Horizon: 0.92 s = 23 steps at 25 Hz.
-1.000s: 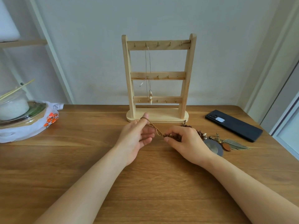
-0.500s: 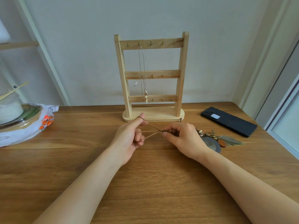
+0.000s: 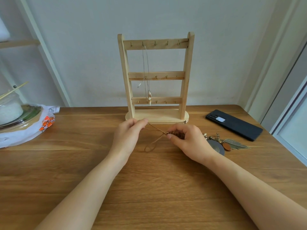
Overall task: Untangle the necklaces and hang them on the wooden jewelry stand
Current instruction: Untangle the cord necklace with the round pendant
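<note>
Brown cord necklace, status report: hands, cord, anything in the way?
Left hand pinching brown cord, right hand pinching its knot. Cord off the stand, loop lying on table. Nothing between hands and stand.

No legible text or labels anywhere.
</note>
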Each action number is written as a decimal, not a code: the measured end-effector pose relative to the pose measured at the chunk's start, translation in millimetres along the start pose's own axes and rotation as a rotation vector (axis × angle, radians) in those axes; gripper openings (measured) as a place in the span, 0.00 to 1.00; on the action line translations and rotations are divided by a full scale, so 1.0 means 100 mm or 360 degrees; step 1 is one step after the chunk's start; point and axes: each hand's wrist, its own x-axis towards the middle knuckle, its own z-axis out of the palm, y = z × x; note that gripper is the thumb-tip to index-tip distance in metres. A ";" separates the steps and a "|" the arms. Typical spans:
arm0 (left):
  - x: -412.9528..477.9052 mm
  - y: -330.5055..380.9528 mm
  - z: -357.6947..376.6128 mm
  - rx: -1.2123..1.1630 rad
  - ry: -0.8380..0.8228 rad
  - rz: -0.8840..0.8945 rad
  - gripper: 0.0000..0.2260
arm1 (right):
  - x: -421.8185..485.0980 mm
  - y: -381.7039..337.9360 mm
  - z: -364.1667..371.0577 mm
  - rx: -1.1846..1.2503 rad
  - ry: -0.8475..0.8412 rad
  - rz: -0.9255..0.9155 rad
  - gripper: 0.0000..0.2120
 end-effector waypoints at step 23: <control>-0.04 -0.14 0.09 0.0713 -0.0275 0.0706 0.05 | -0.02 -0.01 0.05 -0.0152 -0.0158 -0.0124 0.07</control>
